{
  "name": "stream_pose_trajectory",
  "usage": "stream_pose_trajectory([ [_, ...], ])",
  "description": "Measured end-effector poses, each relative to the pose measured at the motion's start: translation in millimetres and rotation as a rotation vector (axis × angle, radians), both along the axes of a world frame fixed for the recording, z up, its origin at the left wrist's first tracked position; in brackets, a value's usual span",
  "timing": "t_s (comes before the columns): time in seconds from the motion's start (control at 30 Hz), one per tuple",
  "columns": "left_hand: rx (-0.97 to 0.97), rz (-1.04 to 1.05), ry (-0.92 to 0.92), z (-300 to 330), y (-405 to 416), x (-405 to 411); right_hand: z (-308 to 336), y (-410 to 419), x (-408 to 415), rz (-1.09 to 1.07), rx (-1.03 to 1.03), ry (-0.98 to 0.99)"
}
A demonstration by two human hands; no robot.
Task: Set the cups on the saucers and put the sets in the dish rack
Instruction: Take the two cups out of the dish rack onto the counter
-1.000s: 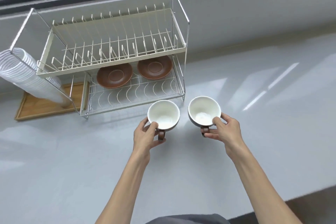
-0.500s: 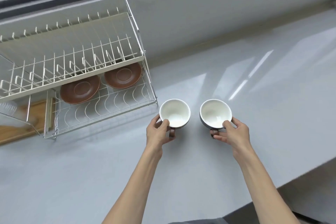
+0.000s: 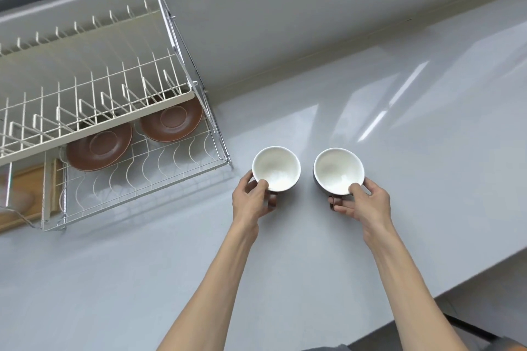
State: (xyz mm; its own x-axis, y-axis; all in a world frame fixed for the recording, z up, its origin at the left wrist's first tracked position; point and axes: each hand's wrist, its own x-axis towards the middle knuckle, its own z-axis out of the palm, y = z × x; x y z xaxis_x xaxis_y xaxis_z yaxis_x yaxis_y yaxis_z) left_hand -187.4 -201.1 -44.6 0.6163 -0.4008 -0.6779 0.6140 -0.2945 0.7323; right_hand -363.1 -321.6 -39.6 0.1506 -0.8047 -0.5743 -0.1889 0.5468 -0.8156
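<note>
Two cups, white inside and dark outside, stand side by side on the grey counter. My left hand (image 3: 252, 200) grips the left cup (image 3: 276, 167) at its brown handle, thumb on the rim. My right hand (image 3: 362, 204) grips the right cup (image 3: 338, 169) the same way. Two brown saucers lie flat on the lower shelf of the two-tier wire dish rack (image 3: 148, 179): the left saucer (image 3: 98, 147) and the right saucer (image 3: 171, 121), both partly hidden under the upper tier. The rack's front right corner is just left of the left cup.
The rack's upper tier (image 3: 85, 100) has upright plate dividers and overhangs the saucers. A wooden tray (image 3: 27, 196) lies at the far left behind the rack. The grey wall rises behind the counter, and the counter's edge (image 3: 462, 285) runs at the lower right.
The view has swung to the right, so the rack now sits further left. Both hands keep their hold on the cups, which stay side by side near the rack's right corner.
</note>
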Motion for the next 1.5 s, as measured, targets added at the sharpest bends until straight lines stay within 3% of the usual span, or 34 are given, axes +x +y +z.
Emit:
stream_pose_trajectory([
  [0.43,-0.036,-0.008,0.012,-13,5,3,0,2,-4,0.043,0.012,-0.005],
  [0.63,0.017,-0.164,-0.054,-7,9,10,6,1,-6,0.104,-0.017,0.067],
  [0.77,0.1,-0.299,-0.11,0,18,14,14,3,-5,0.235,-0.088,0.312],
  [0.9,0.172,-0.488,-0.197,9,33,19,32,13,-8,0.513,-0.343,0.882],
  [0.97,0.21,-0.573,-0.264,14,45,21,40,21,-8,0.524,-0.43,0.985],
  [1.1,0.317,-0.743,-0.429,29,70,31,57,34,2,0.558,-0.548,0.986],
  [1.27,0.503,-0.943,-0.674,57,105,47,75,57,30,0.813,-0.627,0.858],
  [1.5,0.669,-0.948,-0.901,86,156,75,85,99,94,1.151,-0.73,0.761],
])
